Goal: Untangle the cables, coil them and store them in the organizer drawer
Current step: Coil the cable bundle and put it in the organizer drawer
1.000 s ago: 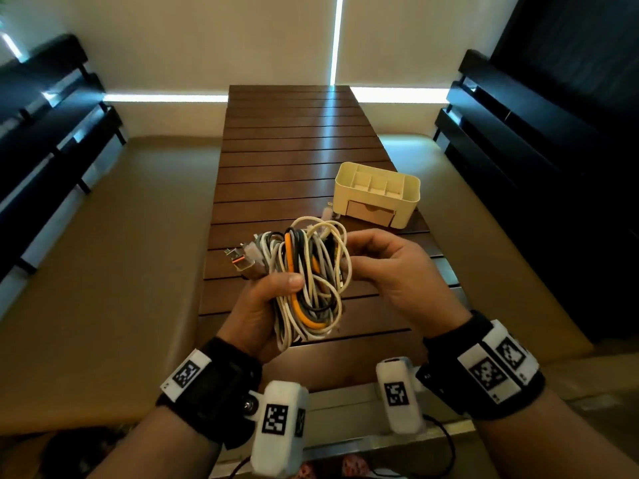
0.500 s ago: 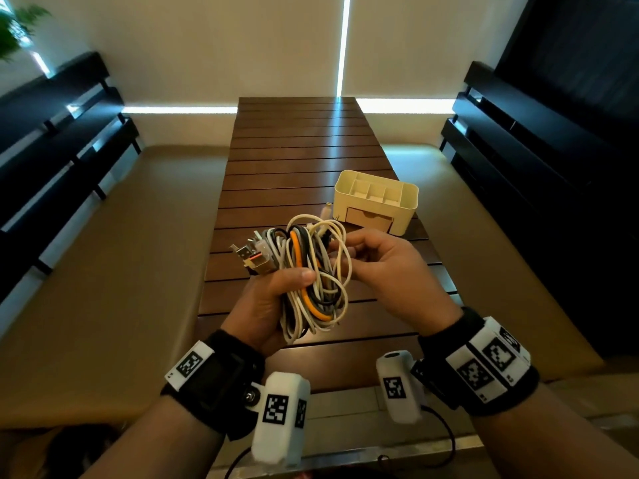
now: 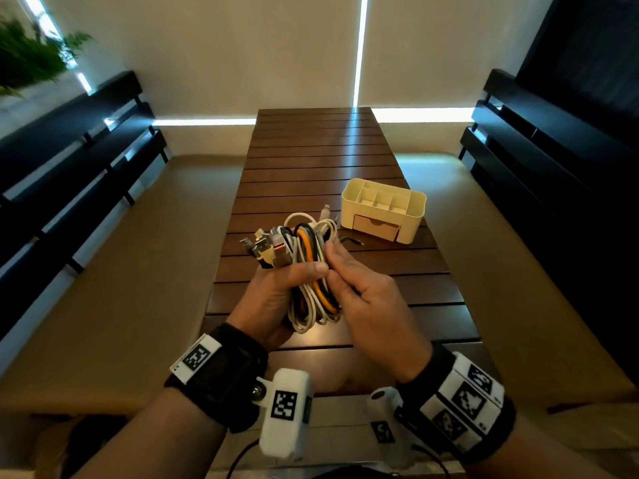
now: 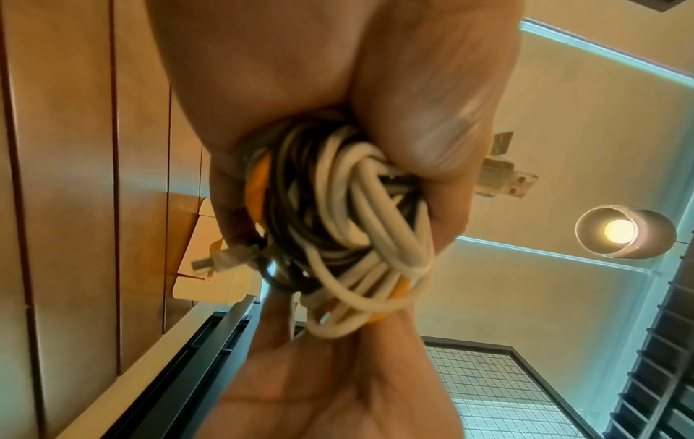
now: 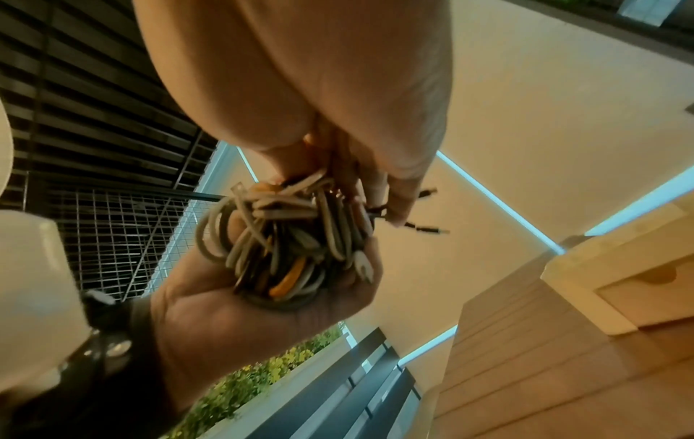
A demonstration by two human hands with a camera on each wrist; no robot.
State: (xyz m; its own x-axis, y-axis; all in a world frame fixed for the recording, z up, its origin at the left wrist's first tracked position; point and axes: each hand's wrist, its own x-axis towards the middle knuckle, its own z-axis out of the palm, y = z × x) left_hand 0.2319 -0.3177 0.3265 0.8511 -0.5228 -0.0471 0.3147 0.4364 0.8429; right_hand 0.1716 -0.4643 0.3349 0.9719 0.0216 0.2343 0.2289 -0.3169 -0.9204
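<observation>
Nearest the body, both wrists carry black straps with white coded tags, held over the near end of the bench. Left hand grips the cable bundle with fingers curled round it and thumb laid across the front, as it did half a second ago; the bundle is off the bench, held above its near half. The bundle is a tangle of white, black, grey and orange cables; a cluster of USB plugs fans out at its upper left. Right hand has closed in on the bundle's right side since the earlier frame: then it sat slightly apart, pinching a loop at the top right; now its fingers press against the strands beside the left thumb tip. In the right wrist view they look pinched on thin black strands at the tangle's edge, though blur hides the exact contact. The loops look more compressed than before, narrower and taller. A thin black lead end sticks out to the right behind the right hand; I cannot tell whether it touches the bench. Beyond the hands, toward the right edge of the bench, stands the cream organizer, its drawer closed, unmoved. Camera view has tilted up: a plant now shows at far left.
</observation>
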